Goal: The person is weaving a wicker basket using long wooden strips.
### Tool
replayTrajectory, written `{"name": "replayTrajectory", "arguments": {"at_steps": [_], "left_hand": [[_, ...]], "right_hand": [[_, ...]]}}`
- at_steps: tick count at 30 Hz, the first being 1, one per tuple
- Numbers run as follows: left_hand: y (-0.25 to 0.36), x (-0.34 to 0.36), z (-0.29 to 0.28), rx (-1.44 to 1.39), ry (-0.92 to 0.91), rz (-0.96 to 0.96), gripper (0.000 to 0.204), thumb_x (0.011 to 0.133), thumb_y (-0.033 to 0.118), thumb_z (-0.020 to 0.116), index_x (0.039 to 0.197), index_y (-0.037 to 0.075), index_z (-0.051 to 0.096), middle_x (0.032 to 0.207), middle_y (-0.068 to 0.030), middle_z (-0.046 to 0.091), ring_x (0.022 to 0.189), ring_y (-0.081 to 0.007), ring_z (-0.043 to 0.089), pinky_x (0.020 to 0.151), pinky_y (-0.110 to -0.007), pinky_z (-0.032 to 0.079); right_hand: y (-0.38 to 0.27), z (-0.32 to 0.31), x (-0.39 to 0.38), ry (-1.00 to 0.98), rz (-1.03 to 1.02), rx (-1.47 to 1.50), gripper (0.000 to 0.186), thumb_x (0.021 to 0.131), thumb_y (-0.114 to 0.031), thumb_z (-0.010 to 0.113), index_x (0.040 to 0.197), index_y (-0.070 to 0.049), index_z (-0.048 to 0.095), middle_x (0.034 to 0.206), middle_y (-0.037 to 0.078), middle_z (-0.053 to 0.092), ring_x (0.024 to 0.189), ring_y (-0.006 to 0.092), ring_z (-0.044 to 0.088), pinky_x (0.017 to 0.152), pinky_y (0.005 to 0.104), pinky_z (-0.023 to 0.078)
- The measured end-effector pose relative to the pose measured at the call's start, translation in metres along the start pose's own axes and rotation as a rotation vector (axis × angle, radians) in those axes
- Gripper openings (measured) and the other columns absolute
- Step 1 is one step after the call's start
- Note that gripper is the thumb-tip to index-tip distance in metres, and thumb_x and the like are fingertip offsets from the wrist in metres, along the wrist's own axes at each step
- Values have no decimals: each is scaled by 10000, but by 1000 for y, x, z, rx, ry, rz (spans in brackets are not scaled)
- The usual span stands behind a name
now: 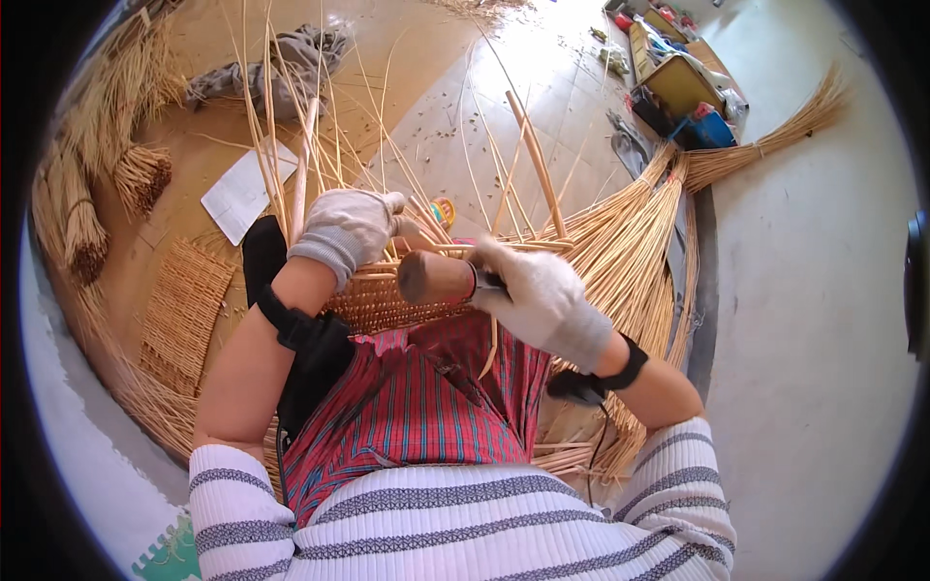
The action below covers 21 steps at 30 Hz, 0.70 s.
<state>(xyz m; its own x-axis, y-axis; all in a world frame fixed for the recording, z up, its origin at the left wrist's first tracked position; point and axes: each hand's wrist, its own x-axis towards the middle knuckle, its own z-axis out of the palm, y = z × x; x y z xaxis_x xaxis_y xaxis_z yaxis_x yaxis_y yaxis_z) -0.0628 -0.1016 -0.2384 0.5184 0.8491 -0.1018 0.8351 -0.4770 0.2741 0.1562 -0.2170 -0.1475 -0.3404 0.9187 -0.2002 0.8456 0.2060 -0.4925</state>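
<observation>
The half-woven wicker basket point(387, 300) rests on the person's lap over a red plaid cloth point(417, 407). Its lower wall is woven tight, while the upright stakes point(291, 145) stand bare, so most of the height looks unfinished. The left hand point(349, 230) closes on the rim and stakes; the right hand point(542, 295) grips a wooden-handled tool point(436, 276) against the weave.

We find open floor point(823, 290) at three o'clock, well apart from our hands. At twelve, upright willow stakes point(320, 145) fence the half-woven basket point(378, 300). A fanned bundle of rods point(630, 242) crowds two o'clock, and a woven mat point(184, 310) lies at nine.
</observation>
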Motion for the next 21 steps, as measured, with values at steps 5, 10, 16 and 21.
{"name": "replayTrajectory", "arguments": {"at_steps": [5,10,16,21], "left_hand": [[4,-6,-11,25,-84,-28,299,954,412,586,1120,186,689,971,-141,737,920,-364,702,778,-493,519],[4,-2,-10,-40,-120,-30,333,934,414,615,1157,178,690,1028,-135,745,945,-361,705,804,-474,524],[7,-2,-13,57,-66,-11,437,897,506,686,1148,149,671,1028,-137,748,968,-356,718,799,-468,554],[8,-1,-13,-7,-61,1,375,924,436,658,1141,130,671,1042,-128,751,982,-342,722,809,-457,555]], "right_hand": [[17,-27,-64,1,38,847,431,1035,-313,559,1324,7,569,1023,121,664,805,129,594,692,271,484],[35,-28,-129,795,-747,928,419,1028,-167,529,1421,-28,485,1125,90,632,849,129,585,679,227,469],[16,56,-66,193,-56,-92,342,951,-162,611,1274,-53,588,1029,80,665,817,227,634,678,324,496],[61,-18,-115,592,-1019,611,281,898,-163,667,1165,-77,655,973,79,681,808,295,663,679,388,512]]}}
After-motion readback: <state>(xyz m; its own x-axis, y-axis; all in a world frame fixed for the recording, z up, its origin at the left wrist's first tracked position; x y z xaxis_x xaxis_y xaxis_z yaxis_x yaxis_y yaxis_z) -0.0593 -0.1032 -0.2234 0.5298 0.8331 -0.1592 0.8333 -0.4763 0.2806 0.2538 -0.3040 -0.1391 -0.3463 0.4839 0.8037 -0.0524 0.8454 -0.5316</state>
